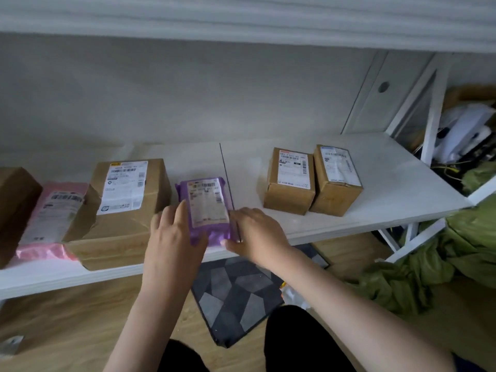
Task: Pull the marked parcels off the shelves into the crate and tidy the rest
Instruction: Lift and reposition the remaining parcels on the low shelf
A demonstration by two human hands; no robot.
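- Nearest the viewer, below the white shelf board point(375, 183), lie a wooden floor point(67, 318) and a grey-and-black patterned mat point(236, 296). No crate shows in this view, so a parcel pulled off the board would have to be carried somewhere unseen; a loose hold could let it fall onto the mat.
- At the front edge of the shelf board sits the task's thing in hand, a soft purple plastic mailer bag with a white label point(208, 208). Its near end overhangs the edge slightly.
- The left hand point(171, 232) rests against the mailer's left side with fingers fairly straight, pressing rather than curling round it. The right hand point(255, 234) grips the mailer's right near corner, thumb beneath the bag.
- Risk, as I judge it: the plastic is slick and floppy, so a one-sided grip may let the bag sag, twist or slide out.
- Whether this mailer carries a mark cannot be told; the label is too blurred. Taking the wrong parcel is a real hazard.
- Just left of the mailer stands a large crumpled brown cardboard box point(126, 200); a sideways nudge could push the mailer against it.
- Further left of the mailer, a pink plastic mailer point(51, 210) leans on that box and could slip if the box shifts.
- Right of the mailer and further back stand two small brown cardboard boxes point(312, 181), side by side, well apart from both hands.
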